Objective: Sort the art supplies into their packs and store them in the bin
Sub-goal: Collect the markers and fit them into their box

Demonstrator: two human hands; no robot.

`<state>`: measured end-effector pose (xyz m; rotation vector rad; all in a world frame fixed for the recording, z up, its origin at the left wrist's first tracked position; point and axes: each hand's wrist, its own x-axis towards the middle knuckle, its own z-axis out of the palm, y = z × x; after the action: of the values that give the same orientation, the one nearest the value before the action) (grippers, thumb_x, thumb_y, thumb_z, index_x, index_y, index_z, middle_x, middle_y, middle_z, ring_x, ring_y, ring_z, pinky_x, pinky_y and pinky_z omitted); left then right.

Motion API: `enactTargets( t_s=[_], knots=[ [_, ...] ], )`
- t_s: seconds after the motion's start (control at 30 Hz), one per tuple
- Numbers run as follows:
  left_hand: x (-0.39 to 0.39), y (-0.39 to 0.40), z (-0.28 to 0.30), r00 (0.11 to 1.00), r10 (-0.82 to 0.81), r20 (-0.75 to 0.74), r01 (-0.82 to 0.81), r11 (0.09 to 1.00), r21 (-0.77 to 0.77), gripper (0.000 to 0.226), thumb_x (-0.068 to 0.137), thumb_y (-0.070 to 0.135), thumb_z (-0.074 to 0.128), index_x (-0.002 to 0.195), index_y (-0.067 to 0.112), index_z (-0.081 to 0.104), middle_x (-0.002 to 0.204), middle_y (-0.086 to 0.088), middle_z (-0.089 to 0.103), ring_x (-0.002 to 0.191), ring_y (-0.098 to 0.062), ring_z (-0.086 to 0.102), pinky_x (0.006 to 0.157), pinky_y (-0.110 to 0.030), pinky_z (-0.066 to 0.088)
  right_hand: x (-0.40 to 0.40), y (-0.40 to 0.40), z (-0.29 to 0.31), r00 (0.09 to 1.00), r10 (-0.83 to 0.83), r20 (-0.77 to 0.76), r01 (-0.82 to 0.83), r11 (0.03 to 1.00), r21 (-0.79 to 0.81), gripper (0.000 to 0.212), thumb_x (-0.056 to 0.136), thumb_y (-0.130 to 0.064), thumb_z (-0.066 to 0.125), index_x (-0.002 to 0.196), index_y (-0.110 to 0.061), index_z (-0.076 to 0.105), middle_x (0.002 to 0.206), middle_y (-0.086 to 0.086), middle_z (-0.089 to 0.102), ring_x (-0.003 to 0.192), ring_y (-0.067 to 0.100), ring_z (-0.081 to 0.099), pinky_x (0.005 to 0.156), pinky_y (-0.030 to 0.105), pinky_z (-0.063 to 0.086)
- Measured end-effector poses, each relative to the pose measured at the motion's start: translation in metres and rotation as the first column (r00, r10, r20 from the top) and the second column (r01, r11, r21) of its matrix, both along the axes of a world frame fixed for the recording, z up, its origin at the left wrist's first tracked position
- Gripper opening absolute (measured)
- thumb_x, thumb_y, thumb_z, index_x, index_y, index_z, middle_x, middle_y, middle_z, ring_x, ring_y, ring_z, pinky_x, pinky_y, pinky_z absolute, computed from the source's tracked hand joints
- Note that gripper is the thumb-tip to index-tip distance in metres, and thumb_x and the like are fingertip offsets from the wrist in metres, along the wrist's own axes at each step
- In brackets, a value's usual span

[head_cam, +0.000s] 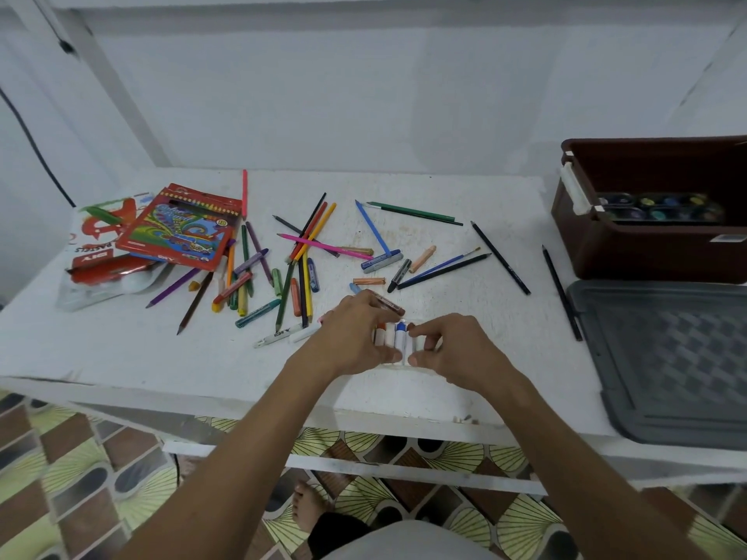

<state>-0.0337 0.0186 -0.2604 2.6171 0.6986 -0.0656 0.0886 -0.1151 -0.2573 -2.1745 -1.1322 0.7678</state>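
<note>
A: Where do the crayons (394, 335) sit?

B: On the table (465, 204), near its front edge, in a small row between the two hands. Their long axes run from the front edge toward the wall, tips away from the person. One has a blue tip; the others look white and orange.

A: And the fingers?

B: The left hand (351, 337) curls around the left side of the row, with a brown crayon (390, 304) lying across its fingertips. The right hand (456, 347) pinches the right side with thumb and bent fingers. Whether a tray holds the row cannot be told.

A: What else lies on the table?

B: Behind the hands, loose pencils (311, 236) and pastels point every way. A green pencil (412, 212) lies nearly crosswise, and a black pencil (500, 258) slants toward the right. A white pastel (277, 337) left of the hands reads "DIY".

A: Any packs?

B: At the far left, a red pencil pack (180, 230) lies tilted on a white pack (91, 240) that reads "PASTELS" upside down. "DIY" shows on both.

A: The bin?

B: A brown bin (646, 252) stands at the table's right end with a paint set (659, 208) inside. Its grey lid (667, 357) lies flat in front of it.
</note>
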Motion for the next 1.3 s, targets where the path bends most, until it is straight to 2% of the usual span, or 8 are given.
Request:
enactTargets(
  t_s=[0.27, 0.5, 0.63, 0.77, 0.97, 1.07, 1.17, 1.3],
  knots=[
    [-0.002, 0.002, -0.002, 1.0, -0.004, 0.024, 0.004, 1.0, -0.011, 0.064, 0.073, 0.05, 0.074, 0.13, 0.029, 0.056, 0.127, 0.003, 0.048, 0.117, -0.018, 0.042, 0.092, -0.033, 0.038, -0.003, -0.001, -0.004, 0.995, 0.006, 0.098, -0.005, 1.0, -0.013, 0.041, 0.081, -0.026, 0.073, 0.12, -0.02, 0.064, 0.092, -0.002, 0.058, 0.069, 0.004, 0.05, 0.057, 0.007, 0.035],
    [-0.006, -0.001, 0.001, 1.0, 0.009, 0.005, -0.008, 1.0, -0.028, 0.058, 0.079, 0.053, 0.066, 0.131, 0.031, 0.053, 0.125, 0.003, 0.046, 0.114, -0.018, 0.04, 0.092, -0.034, 0.038, -0.001, 0.001, -0.002, 0.989, 0.046, 0.138, -0.041, 0.998, -0.038, 0.042, 0.081, -0.026, 0.073, 0.122, -0.02, 0.063, 0.096, -0.002, 0.057, 0.083, 0.01, 0.052, 0.077, 0.019, 0.038],
    [-0.018, 0.01, 0.015, 0.989, 0.08, 0.123, -0.063, 0.989, -0.135, 0.046, 0.083, 0.044, 0.066, 0.126, 0.027, 0.058, 0.124, 0.002, 0.05, 0.113, -0.014, 0.046, 0.088, -0.024, 0.036, 0.0, 0.011, 0.007, 0.985, 0.087, 0.147, -0.085, 0.996, -0.015, 0.036, 0.083, -0.027, 0.071, 0.117, -0.022, 0.064, 0.094, -0.008, 0.055, 0.077, 0.005, 0.047, 0.076, 0.019, 0.038],
    [-0.039, 0.034, 0.027, 0.978, 0.171, 0.118, -0.16, 0.982, -0.098, 0.04, 0.087, 0.033, 0.064, 0.126, 0.025, 0.059, 0.114, 0.003, 0.053, 0.097, -0.01, 0.049, 0.081, -0.023, 0.036, -0.011, 0.035, 0.014, 0.984, 0.104, 0.142, -0.109, 0.994, 0.028, 0.031, 0.085, -0.028, 0.068, 0.115, -0.023, 0.065, 0.097, -0.008, 0.057, 0.073, 0.0, 0.049, 0.064, 0.009, 0.037],
    [-0.092, 0.071, 0.033, 0.918, 0.379, 0.116, -0.373, 0.925, -0.063, 0.034, 0.089, 0.013, 0.06, 0.122, 0.021, 0.063, 0.117, -0.002, 0.06, 0.091, -0.013, 0.055, 0.081, -0.022, 0.042, -0.032, 0.072, 0.02, 0.954, 0.231, 0.191, -0.251, 0.964, 0.085, 0.021, 0.085, -0.02, 0.068, 0.106, -0.016, 0.069, 0.093, -0.003, 0.061, 0.076, 0.01, 0.055, 0.068, 0.016, 0.044],
    [-0.114, 0.08, 0.031, 0.881, 0.461, 0.107, -0.46, 0.887, -0.035, 0.031, 0.089, 0.013, 0.061, 0.119, 0.019, 0.065, 0.116, -0.002, 0.06, 0.087, -0.011, 0.053, 0.081, -0.022, 0.042, -0.039, 0.087, 0.019, 0.933, 0.29, 0.214, -0.312, 0.947, 0.077, 0.024, 0.085, -0.018, 0.067, 0.109, -0.015, 0.069, 0.1, 0.0, 0.062, 0.083, 0.009, 0.055, 0.068, 0.013, 0.042],
    [-0.129, 0.081, 0.026, 0.861, 0.501, 0.091, -0.5, 0.865, -0.033, 0.029, 0.088, 0.015, 0.061, 0.117, 0.02, 0.065, 0.111, 0.002, 0.061, 0.084, -0.009, 0.051, 0.079, -0.02, 0.039, -0.046, 0.097, 0.016, 0.908, 0.345, 0.236, -0.363, 0.931, 0.033, 0.026, 0.085, -0.017, 0.068, 0.111, -0.018, 0.069, 0.095, -0.004, 0.058, 0.073, 0.004, 0.048, 0.064, 0.009, 0.038],
    [-0.136, 0.069, 0.02, 0.911, 0.404, 0.077, -0.398, 0.913, -0.087, 0.015, 0.083, 0.03, 0.069, 0.099, 0.028, 0.068, 0.093, 0.011, 0.062, 0.074, -0.006, 0.054, 0.064, -0.012, 0.04, -0.051, 0.106, 0.012, 0.878, 0.366, 0.308, -0.358, 0.93, -0.082, 0.028, 0.086, -0.017, 0.065, 0.114, -0.021, 0.068, 0.111, 0.002, 0.059, 0.094, 0.013, 0.055, 0.082, 0.021, 0.045]
  ],
)
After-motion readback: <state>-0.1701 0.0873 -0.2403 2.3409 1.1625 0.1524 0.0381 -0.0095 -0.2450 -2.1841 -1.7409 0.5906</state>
